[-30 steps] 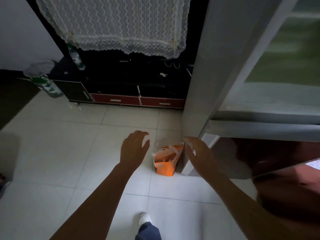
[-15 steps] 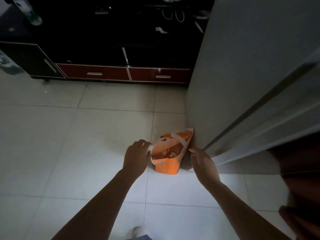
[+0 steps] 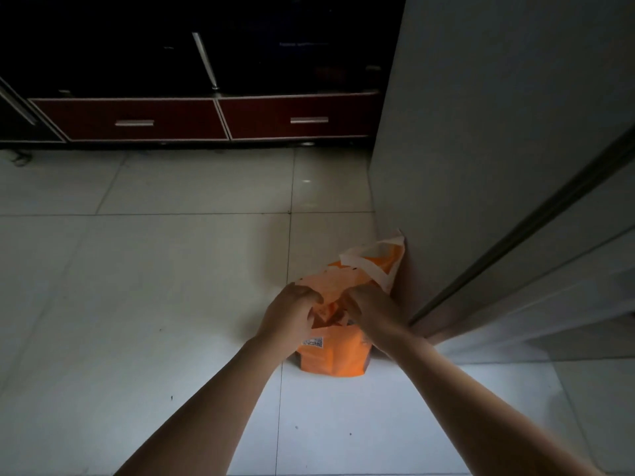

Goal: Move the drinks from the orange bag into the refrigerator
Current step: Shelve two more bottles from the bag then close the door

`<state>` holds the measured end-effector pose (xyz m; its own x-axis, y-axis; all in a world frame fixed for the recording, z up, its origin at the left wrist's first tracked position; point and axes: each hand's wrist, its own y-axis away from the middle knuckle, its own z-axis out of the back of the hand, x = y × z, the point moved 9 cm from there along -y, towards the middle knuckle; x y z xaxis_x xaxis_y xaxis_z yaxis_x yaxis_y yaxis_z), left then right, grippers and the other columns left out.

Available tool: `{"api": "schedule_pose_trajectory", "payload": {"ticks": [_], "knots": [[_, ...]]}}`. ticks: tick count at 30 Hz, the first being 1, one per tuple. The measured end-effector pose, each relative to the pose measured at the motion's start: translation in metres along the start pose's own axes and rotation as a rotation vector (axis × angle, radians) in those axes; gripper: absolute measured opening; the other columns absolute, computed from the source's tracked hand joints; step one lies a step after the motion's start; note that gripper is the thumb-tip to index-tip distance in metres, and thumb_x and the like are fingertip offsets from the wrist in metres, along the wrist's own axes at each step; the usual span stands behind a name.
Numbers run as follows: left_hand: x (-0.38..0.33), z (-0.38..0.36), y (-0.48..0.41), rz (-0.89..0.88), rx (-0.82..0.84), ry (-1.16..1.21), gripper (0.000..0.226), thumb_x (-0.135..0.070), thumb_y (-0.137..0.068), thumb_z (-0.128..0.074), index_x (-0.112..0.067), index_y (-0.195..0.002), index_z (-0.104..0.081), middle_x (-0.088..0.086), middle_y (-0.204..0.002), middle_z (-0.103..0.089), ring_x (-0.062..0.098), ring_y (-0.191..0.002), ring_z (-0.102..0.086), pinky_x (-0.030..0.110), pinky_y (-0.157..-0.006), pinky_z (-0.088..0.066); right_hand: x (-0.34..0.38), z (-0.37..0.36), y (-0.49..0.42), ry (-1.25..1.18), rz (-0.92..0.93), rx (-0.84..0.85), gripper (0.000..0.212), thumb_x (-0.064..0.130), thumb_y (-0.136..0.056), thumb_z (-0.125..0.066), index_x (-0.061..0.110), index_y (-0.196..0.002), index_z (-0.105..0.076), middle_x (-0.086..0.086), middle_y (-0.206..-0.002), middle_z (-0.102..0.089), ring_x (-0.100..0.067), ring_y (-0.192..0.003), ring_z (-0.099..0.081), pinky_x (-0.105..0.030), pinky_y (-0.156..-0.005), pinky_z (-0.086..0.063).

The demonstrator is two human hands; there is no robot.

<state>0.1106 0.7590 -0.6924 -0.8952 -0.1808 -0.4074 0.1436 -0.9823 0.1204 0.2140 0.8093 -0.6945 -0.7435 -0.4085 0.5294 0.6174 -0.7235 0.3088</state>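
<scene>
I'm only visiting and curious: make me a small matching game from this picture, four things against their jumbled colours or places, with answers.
1 orange bag
2 drawers
3 refrigerator
4 right hand

a dark red, at the back
b grey, tall, on the right
c on the floor, beside the refrigerator
d at the bag's mouth

Pairs: 1-c, 2-a, 3-b, 4-d

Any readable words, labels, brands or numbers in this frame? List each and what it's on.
Printed patch on the orange bag, by the left hand: too blurred to read.
Dark specks on the bag's upper flap: too small to tell if they are text.
Refrigerator, red drawers: no text visible.
</scene>
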Motion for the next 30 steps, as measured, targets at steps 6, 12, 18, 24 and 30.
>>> {"api": "schedule_pose_trajectory", "payload": {"ticks": [6, 12, 18, 24, 30], "knots": [[0.0, -0.011, -0.001, -0.005, 0.096, -0.19, 0.028, -0.021, -0.092, -0.045, -0.017, -0.113, -0.062, 0.004, -0.134, -0.053, 0.02, -0.134, -0.033, 0.032, -0.117, -0.009, -0.014, -0.011, 0.001, 0.058, -0.062, 0.064, 0.015, 0.03, -0.092, -0.048, 0.019, -0.094, -0.058, 0.0, -0.092, -0.066, -0.017, -0.083, -0.063, -0.029, -0.073, -0.054], [0.014, -0.023, 0.013, 0.095, 0.241, -0.275, 0.029, -0.031, -0.092, -0.042, -0.021, -0.113, -0.059, 0.006, -0.153, -0.023, 0.022, -0.144, -0.006, 0.048, -0.115, 0.004, -0.024, -0.02, 0.019, 0.128, -0.106, 0.134, 0.021, 0.03, -0.088, -0.056, 0.016, -0.104, -0.055, -0.004, -0.099, -0.067, -0.017, -0.08, -0.066, -0.03, -0.073, -0.058], [0.024, -0.025, 0.021, 0.205, 0.29, -0.281, 0.043, -0.039, -0.09, -0.043, -0.029, -0.131, -0.042, 0.008, -0.156, -0.004, 0.028, -0.143, 0.009, 0.057, -0.111, 0.01, -0.038, -0.023, 0.033, 0.088, -0.186, 0.153, 0.036, 0.029, -0.086, -0.059, 0.02, -0.119, -0.05, -0.002, -0.115, -0.062, -0.018, -0.099, -0.061, -0.025, -0.081, -0.054], [0.024, -0.022, 0.02, 0.188, 0.202, -0.345, 0.062, -0.043, -0.086, -0.046, -0.035, -0.141, -0.017, 0.008, -0.156, -0.008, 0.032, -0.143, 0.003, 0.058, -0.108, 0.017, -0.047, -0.028, 0.038, 0.056, -0.234, 0.172, 0.036, 0.029, -0.086, -0.058, 0.023, -0.119, -0.044, -0.001, -0.116, -0.059, -0.016, -0.097, -0.061, -0.022, -0.076, -0.054], [0.007, -0.024, 0.012, -0.064, 0.184, -0.408, 0.044, -0.032, -0.088, -0.052, -0.024, -0.13, -0.044, 0.005, -0.142, -0.045, 0.021, -0.136, -0.032, 0.036, -0.11, 0.018, -0.039, -0.025, 0.031, 0.059, -0.199, 0.141, 0.035, 0.026, -0.089, -0.056, 0.021, -0.121, -0.044, -0.002, -0.119, -0.058, -0.018, -0.102, -0.06, -0.024, -0.082, -0.053]]}}
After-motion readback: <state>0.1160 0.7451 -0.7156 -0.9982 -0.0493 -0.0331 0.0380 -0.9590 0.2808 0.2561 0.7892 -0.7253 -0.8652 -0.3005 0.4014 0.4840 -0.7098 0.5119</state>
